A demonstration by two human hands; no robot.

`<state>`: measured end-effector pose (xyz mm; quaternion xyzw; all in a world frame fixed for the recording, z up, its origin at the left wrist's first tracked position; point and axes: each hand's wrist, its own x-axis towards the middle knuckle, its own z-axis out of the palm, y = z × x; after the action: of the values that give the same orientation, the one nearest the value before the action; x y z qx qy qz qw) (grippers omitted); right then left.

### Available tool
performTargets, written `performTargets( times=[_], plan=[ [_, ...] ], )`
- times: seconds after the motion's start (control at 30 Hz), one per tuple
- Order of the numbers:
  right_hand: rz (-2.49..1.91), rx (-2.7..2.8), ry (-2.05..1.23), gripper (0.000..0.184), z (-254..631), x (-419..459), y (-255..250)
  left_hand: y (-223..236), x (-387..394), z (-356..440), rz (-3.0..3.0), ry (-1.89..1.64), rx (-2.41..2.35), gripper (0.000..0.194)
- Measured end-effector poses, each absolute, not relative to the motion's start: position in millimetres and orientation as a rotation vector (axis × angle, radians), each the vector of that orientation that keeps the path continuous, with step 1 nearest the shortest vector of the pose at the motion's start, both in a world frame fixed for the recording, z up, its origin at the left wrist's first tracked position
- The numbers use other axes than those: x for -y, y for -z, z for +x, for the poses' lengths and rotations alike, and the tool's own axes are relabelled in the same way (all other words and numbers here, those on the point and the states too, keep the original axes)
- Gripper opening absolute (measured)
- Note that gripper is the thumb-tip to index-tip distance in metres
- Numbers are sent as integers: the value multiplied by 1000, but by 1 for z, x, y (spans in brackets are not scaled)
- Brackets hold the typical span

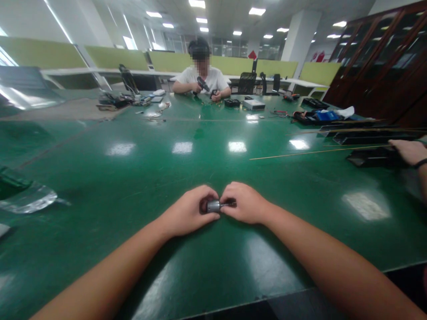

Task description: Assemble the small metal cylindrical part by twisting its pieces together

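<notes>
Just above the green tabletop, in the middle of the head view, is a short silver metal cylinder (pixel 213 206) that looks like a small motor. My left hand (pixel 190 211) is closed around its left end, thumb below and fingers above. A thin dark rod (pixel 227 204) sticks out of the right end. The fingertips of my right hand (pixel 245 202) pinch around this rod, close against the cylinder. Whether the rod is part of the cylinder or a separate piece I cannot tell. My fingers hide the cylinder's left end.
Across the green table (pixel 160 173) a person in a white shirt (pixel 218 78) holds a power drill (pixel 203 83). At right, another person's hand (pixel 410 151) touches black channels (pixel 370 156) near long thin rods (pixel 300 154). Clear plastic (pixel 30 200) lies left.
</notes>
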<state>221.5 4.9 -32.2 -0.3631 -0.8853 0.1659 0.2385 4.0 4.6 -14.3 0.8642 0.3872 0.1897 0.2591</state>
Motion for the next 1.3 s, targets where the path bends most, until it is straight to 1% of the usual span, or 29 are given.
performTargets(
  times=[0.2,0.33,0.47,0.7,0.9,0.97,1.07,1.3],
  plan=[
    [-986,2410,-463,12,226,-4,29,8,-5,1,2325,-523,-1031,22],
    [-974,2369,-465,18,229,-4,28,6,-5,0,2344,-523,-1069,24],
    [-1007,2355,-484,15,229,-3,28,6,-6,0,2375,-559,-1058,25],
    [-1033,2348,-505,16,227,-3,29,11,-8,3,2366,-675,-1079,24],
    [-1045,2352,-508,12,228,-5,31,10,-7,1,2385,-561,-1060,27],
    [-1041,2348,-514,12,228,-4,31,10,-6,1,2405,-531,-1039,25],
    [-1026,2339,-518,13,228,-4,31,9,-6,2,2421,-529,-1033,20],
    [-1037,2345,-528,10,227,-4,30,11,-7,1,2435,-517,-1029,21]
  ],
)
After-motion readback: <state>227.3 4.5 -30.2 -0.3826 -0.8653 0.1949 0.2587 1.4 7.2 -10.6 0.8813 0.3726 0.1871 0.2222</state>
